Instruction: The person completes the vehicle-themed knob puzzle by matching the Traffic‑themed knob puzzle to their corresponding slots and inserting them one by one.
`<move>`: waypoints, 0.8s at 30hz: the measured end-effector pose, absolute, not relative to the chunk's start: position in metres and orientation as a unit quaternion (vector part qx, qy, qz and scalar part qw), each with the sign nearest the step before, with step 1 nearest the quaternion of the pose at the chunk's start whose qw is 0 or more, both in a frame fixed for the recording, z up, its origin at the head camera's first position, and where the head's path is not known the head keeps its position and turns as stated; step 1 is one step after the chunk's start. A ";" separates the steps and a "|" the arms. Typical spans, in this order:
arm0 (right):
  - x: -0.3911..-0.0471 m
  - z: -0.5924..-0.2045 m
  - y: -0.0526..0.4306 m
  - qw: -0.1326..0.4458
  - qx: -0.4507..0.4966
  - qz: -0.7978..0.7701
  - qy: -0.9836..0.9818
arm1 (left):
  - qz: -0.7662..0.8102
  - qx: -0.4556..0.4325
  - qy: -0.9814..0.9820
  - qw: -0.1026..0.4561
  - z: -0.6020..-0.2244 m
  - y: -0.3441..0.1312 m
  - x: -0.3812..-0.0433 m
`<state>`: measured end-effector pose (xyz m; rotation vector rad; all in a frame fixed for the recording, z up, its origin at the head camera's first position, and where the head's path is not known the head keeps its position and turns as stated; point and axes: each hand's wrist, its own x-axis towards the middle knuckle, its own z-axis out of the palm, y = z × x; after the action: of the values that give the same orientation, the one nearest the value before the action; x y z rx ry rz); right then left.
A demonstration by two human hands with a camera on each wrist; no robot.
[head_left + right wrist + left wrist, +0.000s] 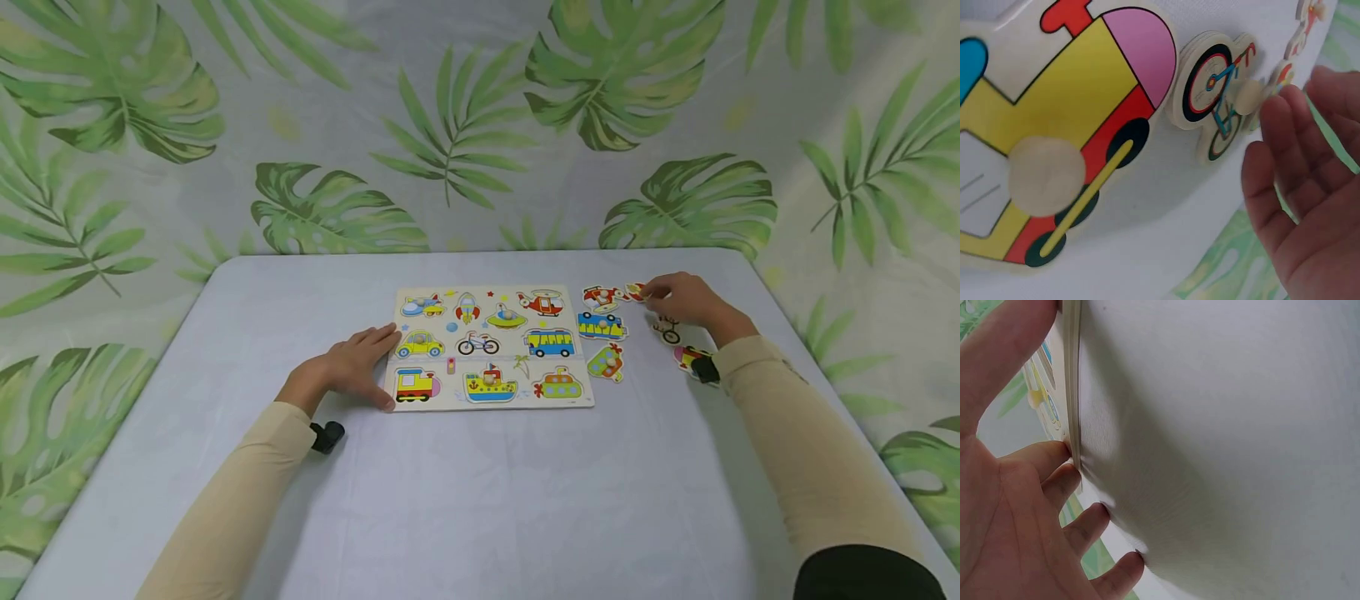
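A wooden peg puzzle board (450,405) with vehicle pictures lies on the table. My left hand (360,365) rests at its left edge, fingers spread, with fingertips against the board's side and the tablecloth in the left wrist view. To the right of the board, my right hand (686,300) pinches a small red-and-yellow rocket piece (634,291) at the fingertips; the fingers partly hide it. Close by lie a helicopter piece (602,297), a bus piece (601,326) and a submarine piece (606,362). Below the hand are a bicycle piece (1213,81) and a train piece (1091,94).
Car (420,343), boat (489,385), plane (422,307) and flying saucer (506,317) show on the board with knobs. White cloth covers the table (480,500). A leaf-patterned curtain (480,125) hangs behind it. The right forearm (787,450) passes over the table's right side.
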<state>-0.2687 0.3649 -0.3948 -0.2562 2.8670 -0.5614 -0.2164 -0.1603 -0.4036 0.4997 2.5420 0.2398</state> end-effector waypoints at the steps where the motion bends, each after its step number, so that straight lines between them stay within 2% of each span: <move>1: -0.270 -0.396 0.366 0.093 -0.084 -0.193 0.973 | 0.087 0.185 0.942 0.266 -0.404 -0.160 -0.217; 6: -0.276 -0.400 0.369 0.048 -0.068 -0.213 0.974 | 0.089 0.184 0.942 0.267 -0.405 -0.161 -0.218; 12: -0.281 -0.404 0.367 0.030 -0.028 -0.233 0.972 | 0.088 0.182 0.942 0.266 -0.406 -0.161 -0.217; 24: -0.292 -0.412 0.353 0.089 0.003 -0.211 0.973 | 0.090 0.178 0.943 0.267 -0.404 -0.161 -0.216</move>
<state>-0.2921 0.3528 -0.4122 0.0095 2.8952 -0.6281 -0.2160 -0.1613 -0.4042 0.4805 2.5454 0.2419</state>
